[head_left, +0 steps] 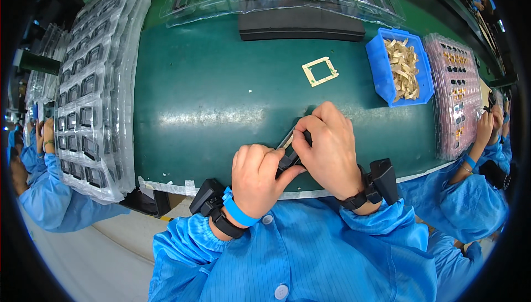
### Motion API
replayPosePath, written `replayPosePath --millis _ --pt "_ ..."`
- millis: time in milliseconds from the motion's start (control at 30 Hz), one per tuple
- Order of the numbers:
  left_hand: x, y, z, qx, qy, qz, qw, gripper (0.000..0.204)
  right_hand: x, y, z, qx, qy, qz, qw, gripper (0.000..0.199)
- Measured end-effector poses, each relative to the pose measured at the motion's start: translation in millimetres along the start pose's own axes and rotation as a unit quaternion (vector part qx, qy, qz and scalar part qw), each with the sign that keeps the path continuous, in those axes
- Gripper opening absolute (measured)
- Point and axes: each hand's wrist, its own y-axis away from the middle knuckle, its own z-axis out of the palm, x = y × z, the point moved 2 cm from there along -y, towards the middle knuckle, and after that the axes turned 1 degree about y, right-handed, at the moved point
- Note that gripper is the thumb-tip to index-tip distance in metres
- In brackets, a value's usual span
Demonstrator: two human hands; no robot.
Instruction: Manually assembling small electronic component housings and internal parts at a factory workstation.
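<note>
Both hands, left hand and right hand, clenched one small black part, long axis slanting toward the blue bin of tan strips.

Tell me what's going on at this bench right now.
A person in a blue smock holds a small dark part in both hands over a green table. The left hand grips it from below; the right hand pinches its upper end. A tan square frame lies farther out, beside a blue bin of tan pieces. Clear trays of dark parts line the left.
</note>
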Motion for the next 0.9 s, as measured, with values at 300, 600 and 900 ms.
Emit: replayPosePath --millis 300,600,900 --pt "-0.4 1.3 -0.8 0.009 0.002 -0.001 1.000 0.040 -4.2 6.5 7.9 0.018 0.145 -0.126 0.981 0.009" --pt "-1.1 -0.3 1.3 0.019 -0.013 -0.010 1.000 0.068 -5.6 11.3 -30.0 -0.067 -0.114 -0.070 0.989 0.010" --pt "1.0 -3.9 -7.4 -0.024 0.004 -0.032 0.999 0.079 76.2 -36.2 -134.7 0.193 -0.059 0.099 0.974 0.008"
